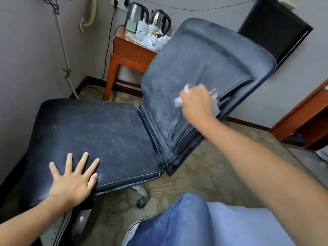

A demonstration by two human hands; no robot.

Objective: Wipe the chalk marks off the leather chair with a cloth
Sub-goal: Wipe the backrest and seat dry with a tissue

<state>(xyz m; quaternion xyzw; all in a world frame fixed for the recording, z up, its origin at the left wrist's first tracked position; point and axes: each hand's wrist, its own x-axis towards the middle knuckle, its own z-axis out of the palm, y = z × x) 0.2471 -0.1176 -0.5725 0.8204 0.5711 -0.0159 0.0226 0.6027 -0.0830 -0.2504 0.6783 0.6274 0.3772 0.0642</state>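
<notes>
Head view (sole camera): looks forward-down, close over chair (92,132), wide-angle.

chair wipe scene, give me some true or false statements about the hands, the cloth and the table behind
1. The left hand lies flat with spread fingers on the seat cushion. True.
2. The right hand holds the cloth against the seat cushion. False: it holds it against the backrest.
3. The backrest is free of chalk. False: whitish smears cover it.
4. Two metal kettles stand on the wooden side table. True.
5. The left hand grips a second cloth. False: it holds nothing.
</notes>
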